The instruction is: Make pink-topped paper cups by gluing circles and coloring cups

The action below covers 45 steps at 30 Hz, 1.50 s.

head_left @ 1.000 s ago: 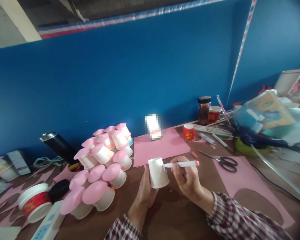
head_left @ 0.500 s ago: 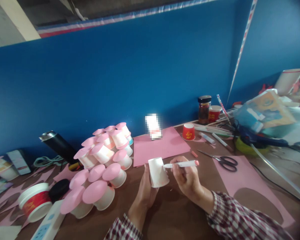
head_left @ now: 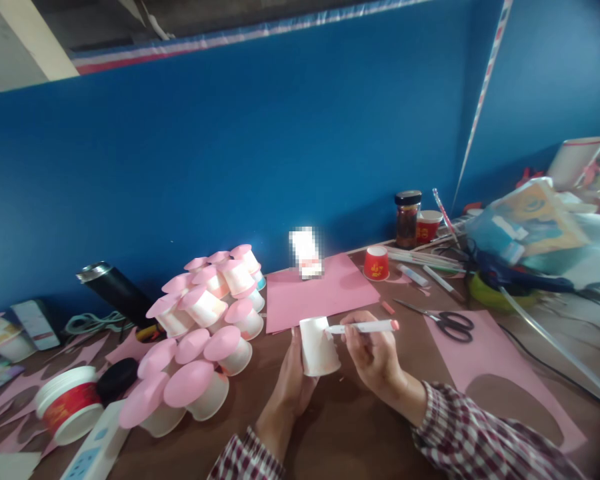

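1. The left hand (head_left: 291, 380) is closed around an upturned white paper cup (head_left: 318, 347), holding it just above the brown table (head_left: 350, 433), base up
2. The right hand (head_left: 375, 357) pinches a white marker (head_left: 363, 327) with a pink end, its tip touching the cup's side wall
3. The step in hand looks like colouring or marking the cup's wall
4. The next stroke calls for a steady cup, turned a little to bring bare wall under the tip
5. A heap of pink-topped cups (head_left: 200, 333) lies to the left; scissors (head_left: 447, 321) rest on pink paper (head_left: 485, 360) to the right
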Available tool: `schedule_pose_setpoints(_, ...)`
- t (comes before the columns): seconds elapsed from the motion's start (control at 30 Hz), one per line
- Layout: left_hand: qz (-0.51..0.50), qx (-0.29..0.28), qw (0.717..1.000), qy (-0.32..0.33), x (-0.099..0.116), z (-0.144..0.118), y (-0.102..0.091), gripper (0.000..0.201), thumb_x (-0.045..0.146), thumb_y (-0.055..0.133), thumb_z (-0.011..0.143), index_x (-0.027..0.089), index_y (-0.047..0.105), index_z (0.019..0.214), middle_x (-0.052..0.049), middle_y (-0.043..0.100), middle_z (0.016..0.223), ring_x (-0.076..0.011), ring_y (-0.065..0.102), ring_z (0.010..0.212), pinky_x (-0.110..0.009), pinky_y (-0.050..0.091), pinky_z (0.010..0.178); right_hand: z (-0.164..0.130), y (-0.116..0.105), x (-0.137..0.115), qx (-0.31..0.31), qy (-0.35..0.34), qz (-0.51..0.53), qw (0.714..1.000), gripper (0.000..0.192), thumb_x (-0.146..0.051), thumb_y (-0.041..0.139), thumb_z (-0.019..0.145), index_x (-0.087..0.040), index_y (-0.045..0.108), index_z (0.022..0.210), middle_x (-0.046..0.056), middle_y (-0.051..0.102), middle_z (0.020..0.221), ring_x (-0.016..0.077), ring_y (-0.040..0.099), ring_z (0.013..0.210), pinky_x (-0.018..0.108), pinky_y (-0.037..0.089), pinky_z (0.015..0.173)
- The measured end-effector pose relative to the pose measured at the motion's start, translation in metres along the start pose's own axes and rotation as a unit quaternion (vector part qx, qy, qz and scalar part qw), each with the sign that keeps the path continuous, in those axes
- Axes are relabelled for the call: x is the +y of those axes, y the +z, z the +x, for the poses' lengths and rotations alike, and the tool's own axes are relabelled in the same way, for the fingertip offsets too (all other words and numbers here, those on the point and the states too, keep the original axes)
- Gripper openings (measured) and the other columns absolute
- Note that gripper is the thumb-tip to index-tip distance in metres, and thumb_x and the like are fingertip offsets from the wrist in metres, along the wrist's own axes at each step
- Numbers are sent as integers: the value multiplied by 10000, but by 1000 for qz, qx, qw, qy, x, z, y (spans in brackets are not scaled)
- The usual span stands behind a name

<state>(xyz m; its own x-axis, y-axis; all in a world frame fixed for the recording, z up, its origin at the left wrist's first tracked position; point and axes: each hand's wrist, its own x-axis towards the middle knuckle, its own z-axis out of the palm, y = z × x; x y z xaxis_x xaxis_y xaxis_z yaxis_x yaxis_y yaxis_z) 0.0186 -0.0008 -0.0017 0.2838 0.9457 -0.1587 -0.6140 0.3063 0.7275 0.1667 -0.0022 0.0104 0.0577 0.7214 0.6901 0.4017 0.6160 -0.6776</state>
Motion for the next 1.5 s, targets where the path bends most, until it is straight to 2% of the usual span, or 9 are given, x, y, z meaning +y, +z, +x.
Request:
schedule_pose_setpoints(0.17, -7, 6, 1000, 0, -2, 0, -4, 499, 571, 449, 849, 140, 629, 1025, -101, 681, 989, -227, 603, 969, -318, 442, 840, 2, -1, -2, 0, -4, -3, 1000, 72, -167, 482, 888, -202, 538, 860, -24, 618, 641, 103, 604, 531, 179, 468, 528)
schedule_pose_setpoints(0.37, -23, 24, 999, 1, -1, -1, -3, 509, 578, 490, 822, 139, 632, 1035, -98, 679, 983, -224, 613, 930, -323, 440, 838, 2, -1, -1, -8, 2, -21, 1000, 89, -194, 477, 888, -197, 548, 834, -14, 619, 631, 118, 591, 519, 220, 474, 564)
schedule_pose_setpoints(0.57, -26, 47, 999, 7, 0, 0, -2, 490, 581, 507, 808, 144, 642, 982, -61, 677, 876, -177, 611, 796, -306, 444, 811, 0, -1, 0, -11, -6, -38, 999, 94, -203, 476, 887, -198, 553, 832, 5, 635, 662, 135, 613, 572, 243, 484, 601)
schedule_pose_setpoints(0.7, -24, 45, 999, 1, 1, 0, -3, 491, 571, 481, 829, 129, 639, 973, -77, 677, 858, -200, 622, 805, -337, 447, 827, 0, 0, -1, -16, 13, 23, 1000, 110, -217, 461, 903, -194, 545, 837, 9, 616, 668, 136, 619, 595, 226, 502, 573)
schedule_pose_setpoints(0.83, -32, 49, 998, 15, 1, 2, -4, 484, 551, 462, 851, 127, 626, 1017, -98, 681, 904, -218, 623, 882, -353, 441, 865, -2, 5, 2, 15, 56, 96, 994, 103, -227, 462, 919, -186, 544, 872, -5, 590, 657, 115, 603, 559, 192, 499, 505)
schedule_pose_setpoints(0.93, -46, 67, 996, 27, 2, 3, -4, 442, 523, 485, 854, 149, 619, 1047, -83, 679, 941, -207, 620, 899, -348, 444, 876, -3, 8, 5, 29, 68, 106, 992, 97, -243, 469, 921, -181, 538, 890, 5, 591, 682, 123, 606, 585, 204, 511, 524)
schedule_pose_setpoints(1.17, -57, 88, 993, 56, 2, 7, -7, 427, 495, 512, 851, 135, 629, 1048, -90, 670, 986, -189, 614, 883, -323, 461, 842, -4, 7, 5, 1, 42, 66, 997, 111, -254, 470, 918, -182, 549, 890, 26, 617, 713, 145, 627, 621, 242, 536, 597)
schedule_pose_setpoints(1.37, -72, 79, 991, 86, 1, 10, -7, 442, 505, 529, 835, 100, 647, 968, -88, 664, 838, -193, 617, 774, -371, 470, 824, -8, 8, 6, 12, 21, 25, 999, 135, -281, 495, 900, -170, 569, 911, 35, 624, 697, 143, 622, 563, 219, 516, 504)
schedule_pose_setpoints(1.5, -70, 62, 990, 109, 1, 12, -9, 488, 541, 483, 843, 109, 645, 1005, -117, 665, 915, -223, 616, 851, -376, 463, 839, -8, 10, 9, 6, 16, 33, 999, 142, -300, 503, 893, -177, 573, 907, 32, 611, 669, 149, 616, 557, 221, 514, 477)
